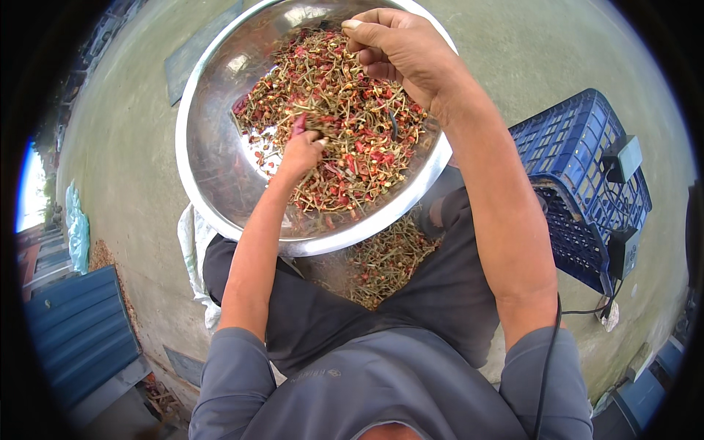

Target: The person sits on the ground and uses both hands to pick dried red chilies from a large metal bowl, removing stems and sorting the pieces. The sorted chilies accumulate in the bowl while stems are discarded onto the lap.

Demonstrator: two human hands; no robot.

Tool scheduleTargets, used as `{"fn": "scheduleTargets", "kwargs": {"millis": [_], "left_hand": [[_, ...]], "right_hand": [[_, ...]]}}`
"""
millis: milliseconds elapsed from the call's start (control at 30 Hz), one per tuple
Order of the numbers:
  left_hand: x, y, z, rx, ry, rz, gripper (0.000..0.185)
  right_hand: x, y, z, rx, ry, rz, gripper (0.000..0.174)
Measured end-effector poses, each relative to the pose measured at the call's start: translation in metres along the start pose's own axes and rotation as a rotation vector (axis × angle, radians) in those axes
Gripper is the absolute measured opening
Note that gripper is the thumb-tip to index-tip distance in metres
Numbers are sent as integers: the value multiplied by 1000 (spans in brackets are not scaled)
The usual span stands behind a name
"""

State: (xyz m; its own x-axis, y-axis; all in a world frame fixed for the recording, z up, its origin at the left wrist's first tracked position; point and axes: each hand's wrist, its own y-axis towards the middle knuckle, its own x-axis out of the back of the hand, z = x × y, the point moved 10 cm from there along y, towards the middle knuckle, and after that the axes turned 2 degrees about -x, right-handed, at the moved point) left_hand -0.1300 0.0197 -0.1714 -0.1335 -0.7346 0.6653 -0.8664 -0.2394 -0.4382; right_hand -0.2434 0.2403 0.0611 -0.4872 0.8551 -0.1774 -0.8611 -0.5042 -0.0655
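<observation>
A large stainless steel basin (206, 181) tilts in front of me, over my knees. It holds a heap of dried red chili pieces and stems (352, 115). My left hand (301, 154) is down in the basin at the heap's left side, with a dark red chili pod (298, 124) beside its fingers; whether it grips anything is hard to tell. Raised over the basin's far right part is my right hand (379, 47), thumb and forefinger pinched together, the other fingers curled; anything between the tips cannot be made out. A dark, narrow object (394, 125) lies among the pieces.
More stems (390, 264) lie in a pile between my legs, below the basin. A blue plastic crate (583, 165) with devices and a black cable attached stands at the right. A white woven sack (192, 242) is by my left knee, and a corrugated blue panel (82, 330) lies farther left.
</observation>
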Motion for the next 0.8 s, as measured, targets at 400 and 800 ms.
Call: {"fn": "scheduleTargets", "kwargs": {"millis": [400,800], "left_hand": [[69,-1,0,-65,-29,-398,25],[18,9,4,-150,280,-133,29]], "right_hand": [[23,-19,12,-110,44,-45,16],[18,-23,21,35,-110,-56,24]]}}
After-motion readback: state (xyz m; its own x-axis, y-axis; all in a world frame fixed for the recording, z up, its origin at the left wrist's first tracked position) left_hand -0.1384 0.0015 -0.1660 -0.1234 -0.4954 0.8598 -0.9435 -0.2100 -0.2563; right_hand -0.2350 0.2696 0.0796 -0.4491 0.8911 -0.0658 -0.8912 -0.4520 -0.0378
